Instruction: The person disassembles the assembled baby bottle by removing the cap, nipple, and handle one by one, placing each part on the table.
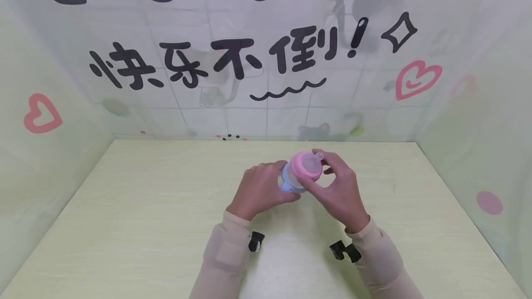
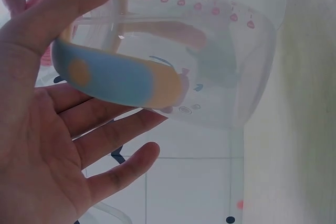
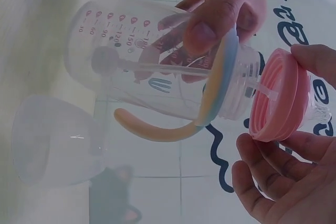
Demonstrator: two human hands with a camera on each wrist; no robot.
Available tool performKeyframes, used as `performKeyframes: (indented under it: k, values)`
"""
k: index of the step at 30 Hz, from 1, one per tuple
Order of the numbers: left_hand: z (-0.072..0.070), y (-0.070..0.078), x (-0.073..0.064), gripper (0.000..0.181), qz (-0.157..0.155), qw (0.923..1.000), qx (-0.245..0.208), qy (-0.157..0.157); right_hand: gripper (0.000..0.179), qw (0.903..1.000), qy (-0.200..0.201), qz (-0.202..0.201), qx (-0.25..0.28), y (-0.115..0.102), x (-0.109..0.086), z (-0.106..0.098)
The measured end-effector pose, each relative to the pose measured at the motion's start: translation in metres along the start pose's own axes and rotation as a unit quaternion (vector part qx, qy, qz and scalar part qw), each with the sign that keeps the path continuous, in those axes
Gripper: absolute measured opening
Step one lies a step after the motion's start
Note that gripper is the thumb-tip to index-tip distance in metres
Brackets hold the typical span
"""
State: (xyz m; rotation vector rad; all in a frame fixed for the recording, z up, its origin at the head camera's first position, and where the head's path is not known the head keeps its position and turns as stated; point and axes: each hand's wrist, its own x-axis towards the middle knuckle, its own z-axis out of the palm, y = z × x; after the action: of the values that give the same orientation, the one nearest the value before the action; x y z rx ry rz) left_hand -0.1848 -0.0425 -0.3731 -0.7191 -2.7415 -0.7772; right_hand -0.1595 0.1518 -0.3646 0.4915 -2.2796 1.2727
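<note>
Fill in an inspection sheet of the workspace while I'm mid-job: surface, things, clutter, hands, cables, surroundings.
Surface: pale table with a faint wood grain.
Bottle: clear, tilted, with two-handled ring; whether it touches the table, cannot tell.
Lid: pink, not seated on the bottle's neck; a straw runs from it into the bottle.
Cap: clear, on the table near the bottle.
Clutter: nothing seen.
Left hand: holds the bottle.
Right hand: pinches the lid.
Cables: nothing seen.
Surroundings: printed wall with black writing and pink hearts.
</note>
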Motion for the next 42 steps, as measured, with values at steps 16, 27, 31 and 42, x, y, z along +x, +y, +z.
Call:
performKeyframes:
  k: [16, 27, 31, 42]
  values:
    - [0.000, 0.001, 0.000, 0.047, 0.000, 1.0000, -0.005, 0.000, 0.041, 0.9977, 0.056, -0.018, 0.034, -0.010, 0.005, -0.022]
    - [0.002, 0.002, 0.000, 0.047, 0.000, 1.0000, -0.002, -0.001, 0.040, 0.9950, 0.076, -0.031, 0.057, -0.016, 0.007, -0.033]
    - [0.002, 0.002, 0.000, 0.048, -0.001, 1.0000, -0.001, -0.004, 0.041, 0.9944, 0.080, -0.037, 0.058, -0.018, 0.008, -0.037]
    - [0.003, 0.002, -0.001, 0.049, -0.008, 0.9999, 0.003, -0.007, 0.047, 0.9911, 0.108, -0.037, 0.068, -0.022, 0.008, -0.047]
